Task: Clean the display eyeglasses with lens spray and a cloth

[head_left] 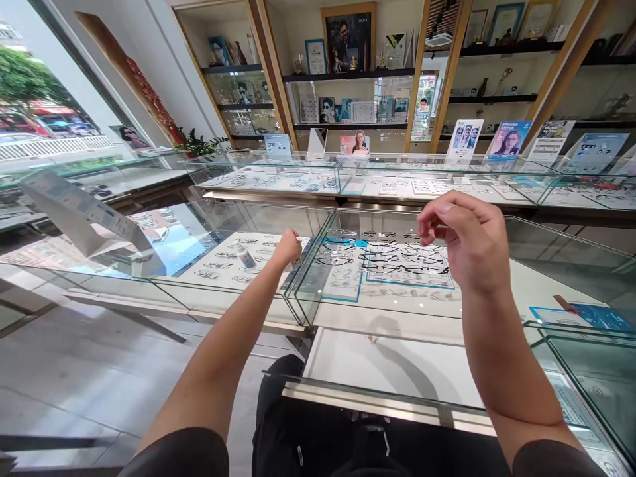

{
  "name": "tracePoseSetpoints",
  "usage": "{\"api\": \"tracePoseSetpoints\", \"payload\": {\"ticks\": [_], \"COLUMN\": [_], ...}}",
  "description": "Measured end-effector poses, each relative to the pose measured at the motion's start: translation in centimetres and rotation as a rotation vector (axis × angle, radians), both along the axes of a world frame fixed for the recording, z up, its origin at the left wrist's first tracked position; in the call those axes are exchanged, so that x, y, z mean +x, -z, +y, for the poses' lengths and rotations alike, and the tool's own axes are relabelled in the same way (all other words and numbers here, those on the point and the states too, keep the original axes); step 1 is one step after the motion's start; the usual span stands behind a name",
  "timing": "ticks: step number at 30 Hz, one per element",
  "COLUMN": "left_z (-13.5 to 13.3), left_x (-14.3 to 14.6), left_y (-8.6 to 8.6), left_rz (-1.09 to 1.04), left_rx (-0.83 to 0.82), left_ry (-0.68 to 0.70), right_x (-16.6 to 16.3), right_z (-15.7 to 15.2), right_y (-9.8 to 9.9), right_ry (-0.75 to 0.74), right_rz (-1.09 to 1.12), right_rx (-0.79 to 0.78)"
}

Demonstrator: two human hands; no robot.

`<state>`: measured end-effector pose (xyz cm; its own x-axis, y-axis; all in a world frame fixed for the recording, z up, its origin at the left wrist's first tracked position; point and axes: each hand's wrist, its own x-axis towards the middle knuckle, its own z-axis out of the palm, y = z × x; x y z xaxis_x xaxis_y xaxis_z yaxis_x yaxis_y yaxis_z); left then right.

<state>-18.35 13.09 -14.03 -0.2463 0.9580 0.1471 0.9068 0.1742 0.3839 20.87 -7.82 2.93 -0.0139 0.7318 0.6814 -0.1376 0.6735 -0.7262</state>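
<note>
My left hand (289, 248) reaches out over the glass case on the left, its fingers closed. A pale object shows just below that hand; whether the fingers hold it I cannot tell. To its left a small white bottle (245, 256) stands on the glass top. My right hand (474, 238) is raised above the case on the right, fingers curled in, with nothing visible in them. Below and to the left of it, rows of eyeglasses (380, 257) lie inside the case on blue-edged trays.
A white drawer (397, 364) stands pulled out before my lap, a tiny object (371, 338) at its back. A folded display card (94, 212) stands at left. More glass cases (338, 175) run behind. A blue leaflet (603, 317) lies at right.
</note>
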Motion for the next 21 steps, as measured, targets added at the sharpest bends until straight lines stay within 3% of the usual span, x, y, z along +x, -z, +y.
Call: {"api": "tracePoseSetpoints", "payload": {"ticks": [3, 7, 11, 14, 21], "left_z": [-1.2, -3.1, -4.8, -5.4, -4.8], "left_x": [-0.9, 0.1, 2.9, 5.0, 6.6], "left_y": [0.6, 0.9, 1.3, 1.8, 2.5], "left_rz": [0.015, 0.094, 0.175, 0.212, 0.244], "left_rx": [-0.002, 0.119, 0.209, 0.205, 0.215], "left_ry": [-0.049, -0.039, 0.246, 0.449, 0.523], "right_x": [-1.1, -1.1, 0.0, 0.9, 1.5], "right_z": [-0.3, 0.9, 3.2, 4.6, 6.4], "right_y": [1.4, 6.4, 12.5, 15.6, 17.9], "right_ry": [-0.016, -0.022, -0.045, -0.040, -0.031], "right_rz": [-0.089, -0.207, -0.188, -0.186, -0.209], "right_rx": [-0.071, -0.287, -0.522, -0.595, -0.613]}}
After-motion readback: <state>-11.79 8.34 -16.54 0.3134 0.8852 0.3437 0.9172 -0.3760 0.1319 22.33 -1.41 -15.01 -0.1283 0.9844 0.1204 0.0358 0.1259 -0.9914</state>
